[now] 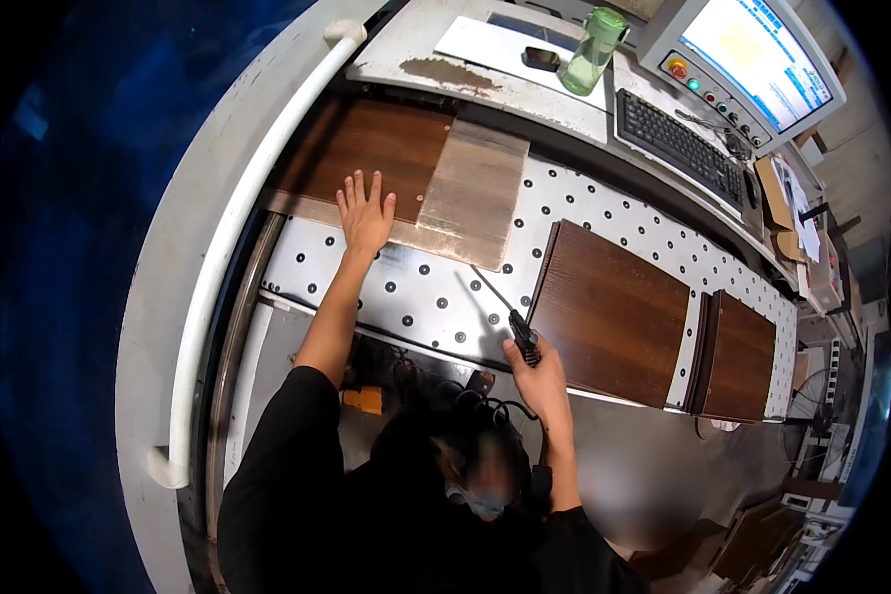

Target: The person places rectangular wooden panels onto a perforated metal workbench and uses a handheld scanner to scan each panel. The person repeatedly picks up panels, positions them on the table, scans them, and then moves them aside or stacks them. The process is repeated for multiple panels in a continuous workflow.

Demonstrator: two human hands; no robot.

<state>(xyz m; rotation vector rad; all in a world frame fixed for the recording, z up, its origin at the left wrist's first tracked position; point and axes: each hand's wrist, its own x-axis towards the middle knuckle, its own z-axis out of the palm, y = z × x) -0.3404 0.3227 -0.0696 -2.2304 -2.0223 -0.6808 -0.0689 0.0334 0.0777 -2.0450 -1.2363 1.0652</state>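
My left hand (366,216) lies flat with fingers spread at the near edge of a dark brown wood-grain panel (371,139). Under and beside this panel is a paler, scuffed brown board (475,183), its right part uncovered. My right hand (542,381) is closed around the black handle of an air blow gun (523,335). The gun's long thin nozzle points up and left, its tip near the pale board's lower edge. A coiled black hose (500,404) runs near my right wrist. Both boards rest on a white table (441,297) dotted with black round studs.
Right of the gun lie a stack of brown panels (614,307) and a smaller stack (738,356). A white rail (238,238) curves along the left. On the far ledge stand a green bottle (594,54), a black keyboard (678,148) and a control monitor (757,59).
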